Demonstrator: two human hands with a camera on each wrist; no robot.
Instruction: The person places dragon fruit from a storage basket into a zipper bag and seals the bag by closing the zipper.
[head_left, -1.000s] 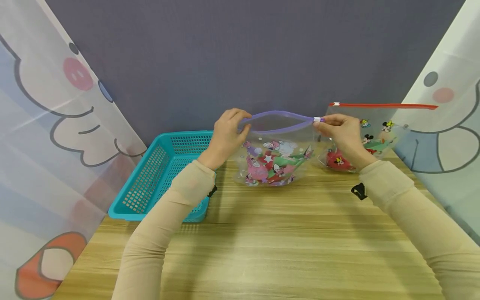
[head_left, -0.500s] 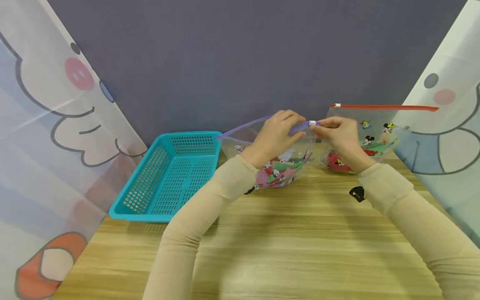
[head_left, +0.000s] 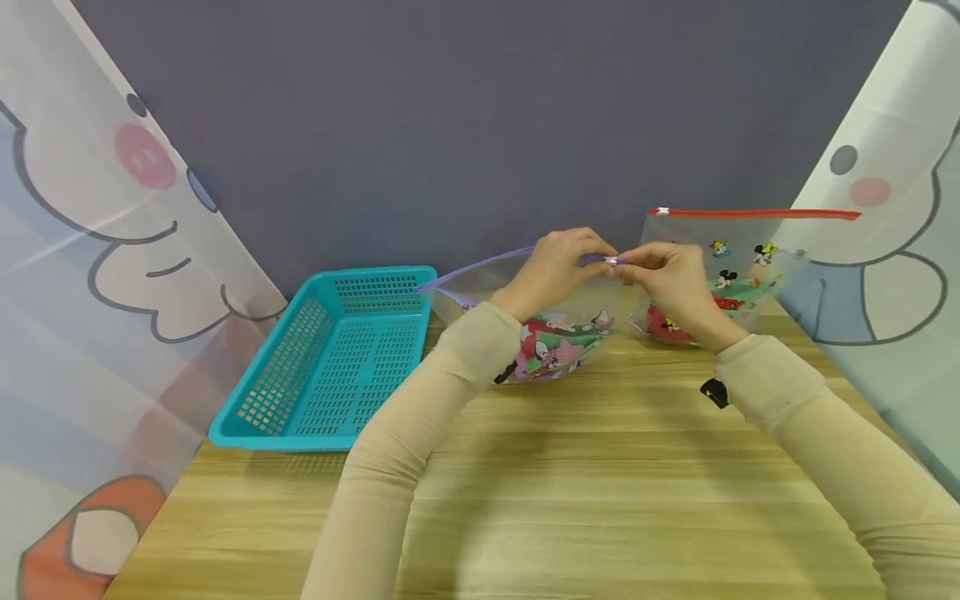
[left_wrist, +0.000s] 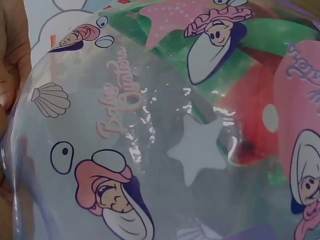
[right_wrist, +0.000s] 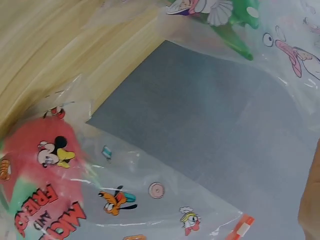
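A clear slider zip bag (head_left: 566,337) with a purple zip edge and cartoon prints stands on the table, red and green things inside. At the right end of that edge is its white slider (head_left: 611,261). My left hand (head_left: 555,267) pinches the purple edge just left of the slider. With thumb and fingertips, my right hand (head_left: 670,279) pinches the zip's end on the other side, so both hands' fingertips almost meet. The left part of the bag's mouth gapes. In the left wrist view the printed bag (left_wrist: 165,115) fills most of the picture, with fingers (left_wrist: 14,55) at the left edge.
A second clear zip bag (head_left: 738,250) with a red zip edge stands behind my right hand, red and green things inside. To the left sits a turquoise plastic basket (head_left: 322,444). A grey wall panel (head_left: 480,108) rises behind the wooden table (head_left: 600,500).
My left hand has moved right along the purple edge, from the mouth's left end to beside the slider. The right hand stays at the zip's end, shifted slightly left. The mouth has narrowed.
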